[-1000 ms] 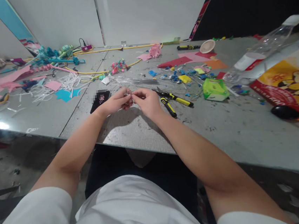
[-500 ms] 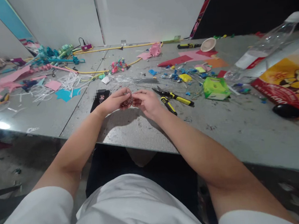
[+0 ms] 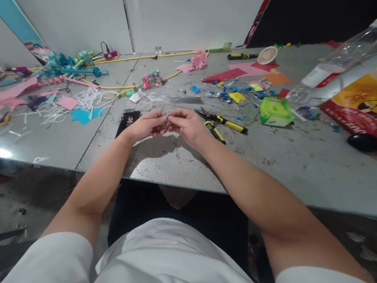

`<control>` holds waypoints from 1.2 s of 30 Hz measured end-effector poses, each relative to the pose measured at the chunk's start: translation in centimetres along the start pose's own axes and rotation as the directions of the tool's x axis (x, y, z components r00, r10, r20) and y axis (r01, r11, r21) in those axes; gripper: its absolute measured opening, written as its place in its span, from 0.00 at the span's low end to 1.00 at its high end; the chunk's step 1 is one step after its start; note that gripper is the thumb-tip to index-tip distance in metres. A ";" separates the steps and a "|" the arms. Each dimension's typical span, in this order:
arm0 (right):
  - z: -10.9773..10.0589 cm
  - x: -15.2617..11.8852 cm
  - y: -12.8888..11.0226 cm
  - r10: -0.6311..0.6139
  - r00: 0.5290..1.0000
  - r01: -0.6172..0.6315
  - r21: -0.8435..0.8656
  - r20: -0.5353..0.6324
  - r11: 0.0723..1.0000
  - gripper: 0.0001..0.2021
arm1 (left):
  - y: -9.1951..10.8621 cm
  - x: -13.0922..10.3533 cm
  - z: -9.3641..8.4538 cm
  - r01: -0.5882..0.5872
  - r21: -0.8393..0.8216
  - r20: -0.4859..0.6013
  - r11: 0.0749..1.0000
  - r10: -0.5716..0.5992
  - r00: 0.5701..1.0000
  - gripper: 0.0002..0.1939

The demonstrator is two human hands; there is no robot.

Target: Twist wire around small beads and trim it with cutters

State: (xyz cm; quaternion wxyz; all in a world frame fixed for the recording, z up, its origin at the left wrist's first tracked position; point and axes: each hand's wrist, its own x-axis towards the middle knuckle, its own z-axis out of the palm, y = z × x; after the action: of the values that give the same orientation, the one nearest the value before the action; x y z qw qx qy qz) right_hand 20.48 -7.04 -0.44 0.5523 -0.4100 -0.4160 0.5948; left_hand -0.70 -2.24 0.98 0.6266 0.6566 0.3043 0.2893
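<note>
Thin bent silvery wire [image 3: 166, 118] shows between my two hands, its full shape partly hidden by my fingers. My left hand [image 3: 146, 125] is closed, gripping the wire with thumb and fingers. From the other side, my right hand [image 3: 190, 127] pinches the same wire with its fingertips. Both hands are above the grey table, close together. Just right of my right hand lie pliers [image 3: 229, 125] with yellow and black handles. Behind the hands lies a bundle of straight thin wires [image 3: 174, 99]. A flat black object [image 3: 125, 123], perhaps a phone, lies by my left hand.
Pink paper [image 3: 17, 93], white strips [image 3: 87, 98] and a blue paper piece [image 3: 86, 115] lie leftward. Rightward are a green packet [image 3: 275, 113], small blue bits [image 3: 220, 95], a plastic bottle [image 3: 341, 62], a yellow-red bag [image 3: 372, 106] and a black mouse-like object [image 3: 366, 141].
The view has shifted slightly, so the table things appear a little further right. My fingers have moved slightly on the wire, and more of it shows between the hands.
</note>
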 end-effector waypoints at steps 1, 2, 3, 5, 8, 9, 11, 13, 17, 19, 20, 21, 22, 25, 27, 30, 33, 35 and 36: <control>0.0 0.0 0.2 -0.030 1.000 0.029 -0.018 -0.006 0.999 0.13 | 0.0 0.0 0.1 -0.003 0.007 -0.010 1.000 0.003 1.000 0.25; -0.1 0.1 0.4 -0.056 0.998 0.055 -0.035 -0.013 0.998 0.13 | -0.1 0.1 0.1 -0.008 0.010 -0.012 1.000 0.008 1.000 0.26; -0.1 0.1 0.6 -0.076 0.997 0.075 -0.051 -0.019 0.996 0.12 | -0.1 0.1 0.2 -0.015 0.009 -0.009 1.000 0.015 1.000 0.26; -0.2 0.2 1.0 -0.101 0.994 0.098 -0.077 -0.036 0.992 0.11 | -0.2 0.3 0.2 -0.033 -0.006 0.013 0.999 0.033 0.999 0.27; -0.3 0.4 1.4 -0.112 0.992 0.105 -0.094 -0.064 0.990 0.12 | -0.4 0.5 0.1 -0.066 -0.043 0.046 0.997 0.068 0.997 0.26; -0.3 0.5 1.5 -0.112 0.992 0.107 -0.086 -0.061 0.991 0.13 | -0.4 0.6 0.1 -0.070 -0.052 0.054 0.996 0.073 0.996 0.25; -0.2 0.6 1.8 -0.121 0.991 0.118 -0.052 -0.048 0.992 0.12 | -0.4 0.6 0.2 -0.063 -0.061 0.059 0.996 0.067 0.996 0.24; -0.1 0.6 2.0 -0.138 0.990 0.138 -0.010 -0.034 0.990 0.11 | -0.4 0.5 0.2 -0.044 -0.073 0.052 0.996 0.048 0.998 0.24; 0.0 0.8 2.6 -0.169 0.985 0.170 0.032 -0.018 0.985 0.13 | -0.3 0.4 0.4 -0.026 -0.112 0.038 0.993 0.030 0.999 0.23; -0.2 1.0 2.7 -0.169 0.985 0.169 0.009 -0.017 0.986 0.17 | -0.3 0.4 0.5 -0.022 -0.123 0.018 0.992 0.024 1.000 0.22; -0.4 1.1 2.8 -0.172 0.985 0.172 -0.014 -0.020 0.985 0.18 | -0.3 0.4 0.6 -0.015 -0.124 0.004 0.992 0.016 1.000 0.22; -0.6 1.2 2.8 -0.182 0.983 0.181 -0.047 -0.020 0.982 0.18 | -0.3 0.4 0.6 -0.006 -0.121 -0.009 0.993 0.005 1.000 0.22; -0.7 1.3 2.8 -0.203 0.979 0.200 -0.091 -0.017 0.976 0.18 | -0.3 0.4 0.6 0.004 -0.115 -0.023 0.993 -0.007 1.000 0.21; -1.2 1.5 2.9 -0.311 0.950 0.301 -0.282 0.013 0.911 0.18 | -0.3 0.6 0.4 0.016 -0.100 -0.064 0.995 -0.023 0.998 0.19; -1.3 1.6 3.2 -0.375 0.926 0.357 -0.404 0.038 0.842 0.19 | -0.4 0.8 0.4 0.002 -0.103 -0.094 0.995 -0.012 0.995 0.19; -1.4 1.8 3.7 -0.414 0.908 0.386 -0.499 0.060 0.776 0.21 | -0.7 1.3 0.4 -0.039 -0.105 -0.121 0.994 0.026 0.992 0.22; -1.6 1.9 4.0 -0.426 0.903 0.390 -0.519 0.056 0.760 0.21 | -0.9 1.6 0.5 -0.077 -0.089 -0.128 0.993 0.065 0.990 0.24; -1.6 1.8 4.0 -0.428 0.903 0.386 -0.510 0.038 0.769 0.21 | -1.0 1.7 0.6 -0.084 -0.069 -0.130 0.994 0.075 0.989 0.24; -1.6 1.8 4.0 -0.423 0.906 0.379 -0.503 0.029 0.777 0.20 | -1.0 1.7 0.7 -0.083 -0.057 -0.131 0.995 0.075 0.989 0.24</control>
State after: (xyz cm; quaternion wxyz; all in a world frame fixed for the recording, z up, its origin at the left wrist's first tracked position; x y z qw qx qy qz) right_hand 20.67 -5.38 -4.76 0.5589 -0.4650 -0.6085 0.3180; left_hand 0.88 -1.36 -0.02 0.6141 0.6282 0.3085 0.3648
